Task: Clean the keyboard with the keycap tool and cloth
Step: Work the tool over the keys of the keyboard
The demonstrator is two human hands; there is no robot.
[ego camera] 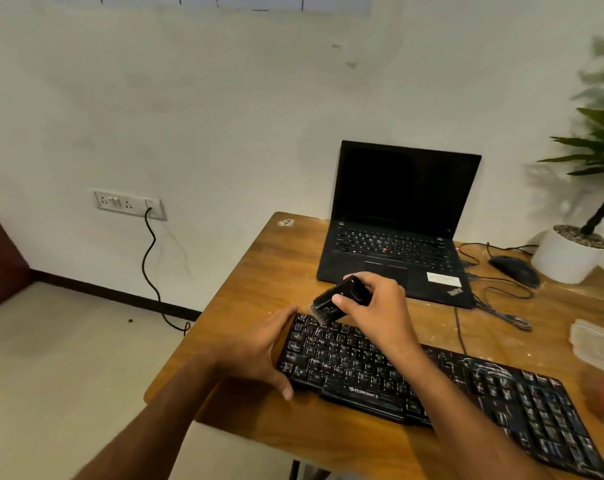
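A black Zebronics keyboard (442,389) lies slanted across the wooden table (259,271), its keys smeared with pale dust. My left hand (259,351) clasps the keyboard's left end, thumb on the near edge and fingers on the far corner. My right hand (369,303) grips a black keycap tool (335,297) with a short brush at its lower end. The brush touches the top-left key rows. A whitish cloth (594,341) lies blurred at the right edge of the table.
An open black laptop (397,244) stands behind the keyboard. A black mouse (515,270) with tangled cables (501,299) and a white plant pot (567,252) sit at the back right. A wall socket (129,204) with a hanging cord is on the left.
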